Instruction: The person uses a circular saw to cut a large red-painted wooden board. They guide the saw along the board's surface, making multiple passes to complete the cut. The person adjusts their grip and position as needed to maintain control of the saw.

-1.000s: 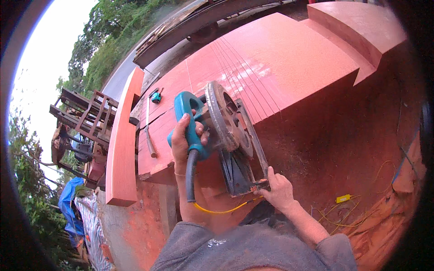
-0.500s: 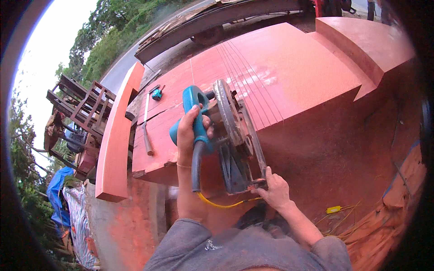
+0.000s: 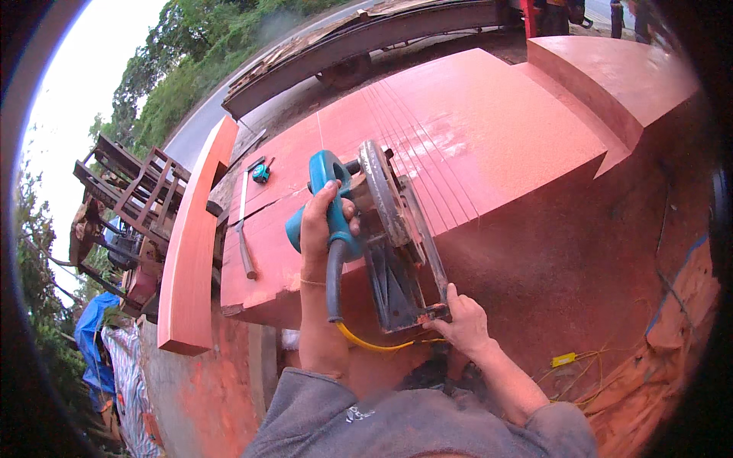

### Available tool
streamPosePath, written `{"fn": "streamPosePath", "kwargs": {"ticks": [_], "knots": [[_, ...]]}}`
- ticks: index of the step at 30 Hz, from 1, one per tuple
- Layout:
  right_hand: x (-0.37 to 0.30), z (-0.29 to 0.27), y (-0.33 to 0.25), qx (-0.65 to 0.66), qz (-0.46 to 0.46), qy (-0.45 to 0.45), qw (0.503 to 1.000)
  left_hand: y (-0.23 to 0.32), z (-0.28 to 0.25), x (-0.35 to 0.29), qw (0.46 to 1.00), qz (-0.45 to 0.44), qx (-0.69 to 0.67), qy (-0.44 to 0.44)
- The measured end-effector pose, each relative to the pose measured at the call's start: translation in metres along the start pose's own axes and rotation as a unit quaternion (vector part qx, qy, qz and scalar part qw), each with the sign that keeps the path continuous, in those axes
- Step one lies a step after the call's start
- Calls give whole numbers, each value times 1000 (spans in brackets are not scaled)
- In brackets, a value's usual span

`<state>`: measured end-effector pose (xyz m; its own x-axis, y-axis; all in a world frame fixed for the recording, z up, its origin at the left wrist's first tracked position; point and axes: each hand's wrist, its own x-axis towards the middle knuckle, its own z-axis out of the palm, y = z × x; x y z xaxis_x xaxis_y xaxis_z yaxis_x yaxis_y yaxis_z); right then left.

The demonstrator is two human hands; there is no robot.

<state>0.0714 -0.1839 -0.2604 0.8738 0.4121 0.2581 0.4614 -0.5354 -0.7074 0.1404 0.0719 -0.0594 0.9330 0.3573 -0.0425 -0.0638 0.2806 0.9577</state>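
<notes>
I hold a teal circular saw [image 3: 379,200] tilted up, over the near edge of a large reddish wooden slab [image 3: 504,114]. My left hand [image 3: 324,217] is wrapped round its teal rear handle. With my right hand [image 3: 463,320] I grip the near corner of the saw's metal base plate. Several thin parallel lines cross the slab's top beyond the saw. A yellow cord [image 3: 374,346] runs below the saw, between my forearms. The guard hides most of the blade.
On the slab's left lie a teal tape measure [image 3: 261,173] and a long, thin tool with a dark handle [image 3: 246,252]. A thick wooden beam [image 3: 191,267] stands at the left. A yellow connector with cords [image 3: 563,359] lies lower right. Behind is a flatbed trailer [image 3: 366,49].
The view has shifted slightly, so the slab's far side and the trailer appear a little lower. Both hands keep the same hold on the circular saw.
</notes>
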Motion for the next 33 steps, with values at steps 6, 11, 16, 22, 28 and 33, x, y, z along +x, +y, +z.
{"fn": "streamPosePath", "kwargs": {"ticks": [6,11,16,22,28,33], "knots": [[12,3,1,13,-8,5,1000,0,-3,10,1000,15,-7,-14],[20,2,-1,1,3,9,1000,0,-4,19,1000,14,-1,-7],[33,7,2,-10,-1,1,1000,3,-7,35,1000,3,-4,-2],[46,14,6,-14,0,8,1000,1,-15,52,999,1,-33,-28],[61,12,-2,-78,33,4,996,4,-19,74,998,5,-33,-46],[74,14,-2,-154,-13,65,986,4,-22,87,999,9,-19,-37]]}}
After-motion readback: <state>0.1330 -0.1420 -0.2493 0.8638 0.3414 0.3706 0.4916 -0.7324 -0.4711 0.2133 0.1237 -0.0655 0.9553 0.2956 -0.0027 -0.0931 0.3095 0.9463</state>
